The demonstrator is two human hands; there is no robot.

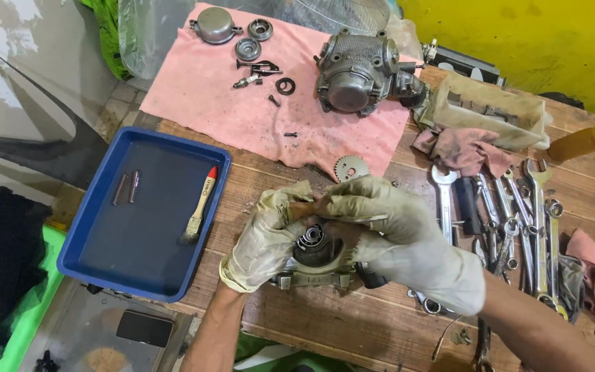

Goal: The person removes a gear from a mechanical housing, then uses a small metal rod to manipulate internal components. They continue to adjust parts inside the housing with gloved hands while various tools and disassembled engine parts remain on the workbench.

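Note:
Both my hands wear dirty pale gloves and close together over a grimy metal engine part (316, 256) on the wooden table (352, 324). My left hand (268, 238) wraps the part's left side. From the right, my right hand (397, 234) grips it, fingers over the top. A round bearing-like opening shows between the hands. A toothed sprocket (348, 167) lies just beyond my hands at the edge of a pink cloth (215, 103).
A blue tray (98, 265) at left holds a paintbrush (200, 207) and two metal pins (126, 187). The pink cloth carries an engine head (356, 69), round covers and small bolts. Several wrenches (518, 227) lie at right, with rags, a dirty plastic tub (490, 110) and a yellow-capped bottle (587, 138).

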